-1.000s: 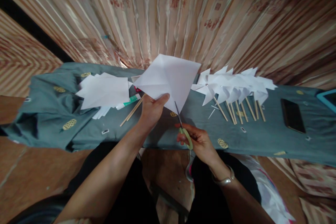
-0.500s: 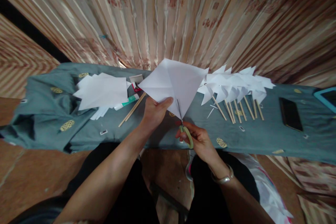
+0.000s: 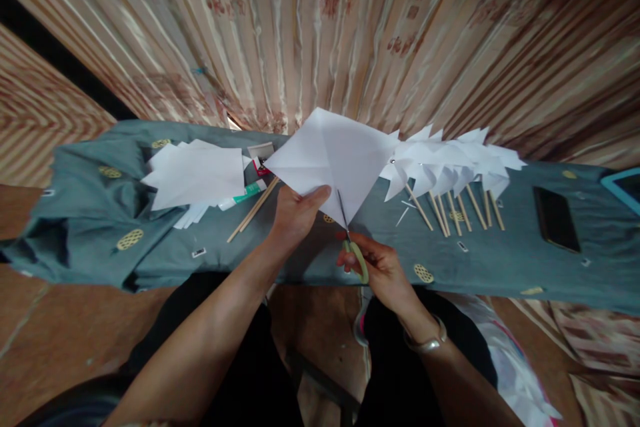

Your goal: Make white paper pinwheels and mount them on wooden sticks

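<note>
My left hand (image 3: 300, 213) pinches a creased white paper square (image 3: 325, 147) near its lower left edge, thumb on top. The square is held up with one corner pointing down at me. In my right hand (image 3: 380, 267) is a pair of scissors (image 3: 359, 260) with pale green handles. Their blades lie at the paper's lower corner, along a crease. Left of the paper rest wooden sticks (image 3: 253, 210), a green and white tube (image 3: 243, 193) and a stack of white paper sheets (image 3: 197, 173). Several white paper pinwheels (image 3: 445, 163) on sticks lie in a row to the right.
A grey-green cloth with pineapple prints (image 3: 165, 253) covers the long, narrow table. Small white paper strips (image 3: 405, 212) lie beside the pinwheels. Farther right are a black phone (image 3: 556, 219) and a blue-framed device (image 3: 623, 190). A patterned curtain (image 3: 320, 33) hangs behind the table.
Almost nothing differs. The paper's top corner has risen very slightly, and the view has shifted a little. Both hands keep their hold, with the scissors at the same corner.
</note>
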The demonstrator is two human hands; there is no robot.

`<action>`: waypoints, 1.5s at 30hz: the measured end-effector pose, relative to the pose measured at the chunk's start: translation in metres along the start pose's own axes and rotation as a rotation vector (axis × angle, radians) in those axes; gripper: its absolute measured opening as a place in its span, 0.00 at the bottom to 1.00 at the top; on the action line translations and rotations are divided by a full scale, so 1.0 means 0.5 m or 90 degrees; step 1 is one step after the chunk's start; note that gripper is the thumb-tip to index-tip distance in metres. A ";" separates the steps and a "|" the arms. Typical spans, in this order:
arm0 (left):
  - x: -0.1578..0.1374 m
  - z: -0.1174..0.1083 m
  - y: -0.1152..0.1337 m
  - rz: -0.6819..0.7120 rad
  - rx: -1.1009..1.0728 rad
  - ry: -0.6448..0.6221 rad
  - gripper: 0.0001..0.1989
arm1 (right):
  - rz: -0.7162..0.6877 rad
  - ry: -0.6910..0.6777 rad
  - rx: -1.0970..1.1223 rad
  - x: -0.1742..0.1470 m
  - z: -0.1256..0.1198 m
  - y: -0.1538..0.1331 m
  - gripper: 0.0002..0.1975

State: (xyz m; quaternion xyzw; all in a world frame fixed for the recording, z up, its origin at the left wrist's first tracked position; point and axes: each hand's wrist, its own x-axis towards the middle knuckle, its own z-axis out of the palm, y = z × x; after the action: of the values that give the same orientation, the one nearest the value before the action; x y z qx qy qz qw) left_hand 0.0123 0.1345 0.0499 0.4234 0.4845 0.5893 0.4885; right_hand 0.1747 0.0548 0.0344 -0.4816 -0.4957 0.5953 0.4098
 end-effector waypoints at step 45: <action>-0.012 0.007 0.008 -0.010 -0.011 -0.018 0.09 | -0.014 -0.007 -0.041 0.000 0.001 0.001 0.23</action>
State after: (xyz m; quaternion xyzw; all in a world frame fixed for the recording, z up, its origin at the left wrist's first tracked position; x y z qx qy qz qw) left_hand 0.0159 0.1291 0.0543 0.4237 0.4755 0.5838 0.5036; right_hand 0.1743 0.0546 0.0340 -0.4857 -0.5221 0.5773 0.3978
